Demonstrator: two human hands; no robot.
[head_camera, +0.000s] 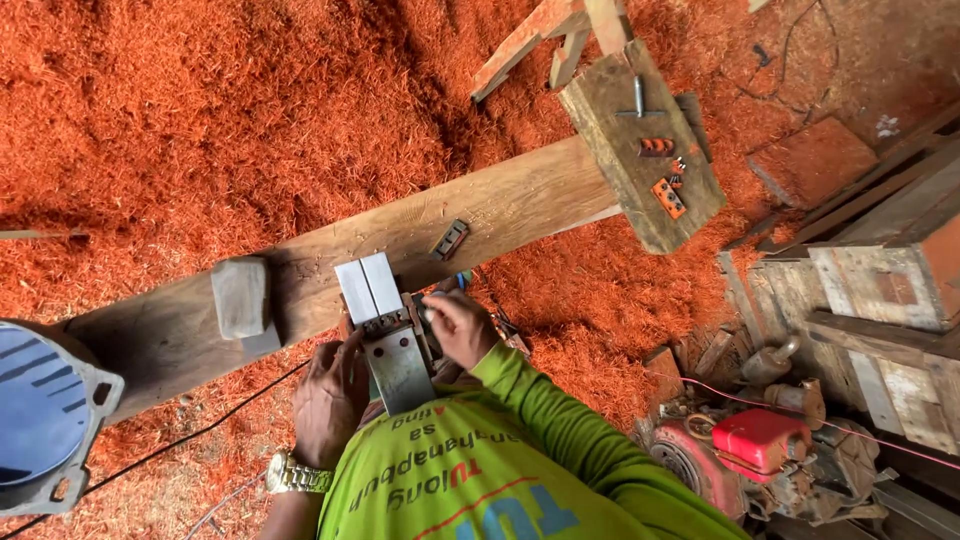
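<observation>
Red-orange shavings (200, 110) covered the floor all around the long plank (500, 205), which ran slantwise across the view. The planer (385, 325), a grey metal tool with two pale flat plates at its far end and a dull steel shoe toward the person, sat at the plank's near edge, partly overhanging it. The left hand (330, 400), a gold watch (292, 473) on its wrist, was curled against the planer's left side, fingers closed on the body. The right hand (462, 325), in a green sleeve (560, 420), was bent over the planer's right side, fingertips pinched at some small part there; what they gripped could not be made out.

The planer looked worn and scuffed, with dark screws where plates met body. A risk, as I judged it: perched at the plank's edge, it could tip off into the shavings if either hand let go. Any small screw being handled would be lost in that litter. The black cord (180, 440) trailing below the plank could also snag.

On the plank, left of the planer, lay a grey block (240, 297); beyond it, a small dark clamp piece (449, 239). A wooden trestle (640, 150) held the plank's far end, orange bits on top. A red engine (760, 450) stood to the right.
</observation>
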